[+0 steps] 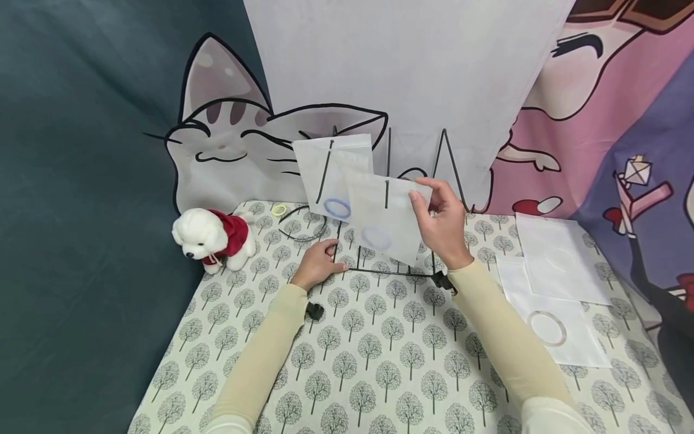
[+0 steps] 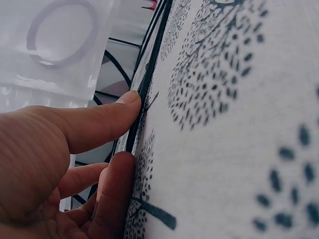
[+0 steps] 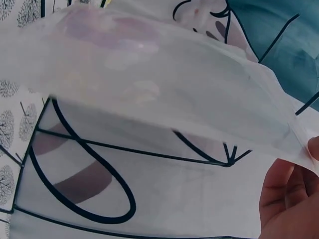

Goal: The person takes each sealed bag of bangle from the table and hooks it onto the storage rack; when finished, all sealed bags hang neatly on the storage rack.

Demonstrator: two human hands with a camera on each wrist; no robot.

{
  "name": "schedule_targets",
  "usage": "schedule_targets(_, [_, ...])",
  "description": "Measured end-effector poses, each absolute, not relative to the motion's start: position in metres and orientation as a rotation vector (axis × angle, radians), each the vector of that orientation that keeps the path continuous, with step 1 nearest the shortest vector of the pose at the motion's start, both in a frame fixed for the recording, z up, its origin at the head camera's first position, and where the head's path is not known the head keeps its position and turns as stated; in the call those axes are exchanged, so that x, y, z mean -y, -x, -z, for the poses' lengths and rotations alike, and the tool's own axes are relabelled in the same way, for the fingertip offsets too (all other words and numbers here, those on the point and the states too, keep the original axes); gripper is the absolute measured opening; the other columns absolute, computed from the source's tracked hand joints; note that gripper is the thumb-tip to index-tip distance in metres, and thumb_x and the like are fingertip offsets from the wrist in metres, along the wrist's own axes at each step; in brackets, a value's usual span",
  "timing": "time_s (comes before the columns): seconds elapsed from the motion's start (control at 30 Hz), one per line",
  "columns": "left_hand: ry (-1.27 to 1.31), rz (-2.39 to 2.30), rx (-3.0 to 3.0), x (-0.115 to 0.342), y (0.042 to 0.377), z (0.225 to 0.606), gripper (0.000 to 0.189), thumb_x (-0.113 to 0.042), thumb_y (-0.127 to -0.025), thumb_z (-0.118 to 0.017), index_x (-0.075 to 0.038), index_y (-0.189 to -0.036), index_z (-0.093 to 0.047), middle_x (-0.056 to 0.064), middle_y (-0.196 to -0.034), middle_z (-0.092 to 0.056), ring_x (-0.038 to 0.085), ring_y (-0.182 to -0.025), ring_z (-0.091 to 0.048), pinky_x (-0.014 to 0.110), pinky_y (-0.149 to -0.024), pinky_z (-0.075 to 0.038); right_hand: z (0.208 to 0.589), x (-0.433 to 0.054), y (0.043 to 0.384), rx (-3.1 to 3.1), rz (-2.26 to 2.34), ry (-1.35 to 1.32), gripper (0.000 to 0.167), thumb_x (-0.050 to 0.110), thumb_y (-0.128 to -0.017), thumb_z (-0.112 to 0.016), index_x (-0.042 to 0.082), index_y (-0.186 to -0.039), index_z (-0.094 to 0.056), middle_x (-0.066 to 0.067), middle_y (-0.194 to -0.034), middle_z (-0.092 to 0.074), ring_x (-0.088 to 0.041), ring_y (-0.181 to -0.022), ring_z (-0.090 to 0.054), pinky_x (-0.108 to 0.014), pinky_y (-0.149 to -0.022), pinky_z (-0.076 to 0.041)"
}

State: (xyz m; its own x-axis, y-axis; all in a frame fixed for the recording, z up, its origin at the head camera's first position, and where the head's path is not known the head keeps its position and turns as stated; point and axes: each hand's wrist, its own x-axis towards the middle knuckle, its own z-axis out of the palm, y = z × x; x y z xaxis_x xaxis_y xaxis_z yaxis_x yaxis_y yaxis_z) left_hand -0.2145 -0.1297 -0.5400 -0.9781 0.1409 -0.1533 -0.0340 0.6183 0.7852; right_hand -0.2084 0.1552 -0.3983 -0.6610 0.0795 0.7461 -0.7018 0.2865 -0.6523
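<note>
A clear zip bag (image 1: 401, 223) with a pale lavender ring (image 1: 376, 238) in it lies over a prong of the black wire rack (image 1: 379, 272). My right hand (image 1: 444, 226) pinches this bag's upper right corner between thumb and fingers; the right wrist view shows the film (image 3: 199, 99) stretched out from the fingertips. Behind and left, another clear bag (image 1: 309, 163) holding a blue ring (image 1: 337, 208) hangs on the rack. Low at the rack's front left corner, my left hand (image 1: 317, 264) grips the base wire (image 2: 142, 97), thumb and fingertips against it.
At the left sits a white plush dog (image 1: 203, 235) in red clothing. A yellow ring (image 1: 279, 210) and a thin black loop (image 1: 303, 239) lie behind my left hand. Flat bags (image 1: 569, 259) are at the right, one with a beige ring (image 1: 547, 328). Printed cloth hangs behind the table.
</note>
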Motion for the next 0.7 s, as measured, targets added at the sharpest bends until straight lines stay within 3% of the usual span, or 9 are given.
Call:
schedule_targets(0.33, [-0.087,-1.284,-2.645,0.130,0.215,0.541,0.088,-0.025,-0.080,-0.093,-0.014,-0.156,-0.052,0.002,-0.101,-0.055,0.020,-0.088,-0.050,0.045,-0.100,-0.048,0.378,-0.140,0.213,1.826,-1.432,-0.486,0.024,-0.011,-0.094,-0.068,-0.013,-0.118,-0.066,-0.013,-0.056,-0.037,-0.006,-0.054,-0.032,-0.016,-0.060,-0.036])
schedule_targets(0.7, [-0.083,-1.268,-2.640,0.128,0.216,0.540,0.086,-0.026,-0.080,-0.093,-0.014,-0.155,-0.053,0.002,-0.100,-0.054,0.020,-0.085,-0.048,0.044,-0.096,-0.047,0.392,-0.148,0.243,1.837,-1.434,-0.456,0.031,-0.009,-0.095,-0.068,-0.013,-0.126,-0.064,-0.013,-0.059,-0.037,-0.005,-0.056,-0.030,-0.018,-0.057,-0.033])
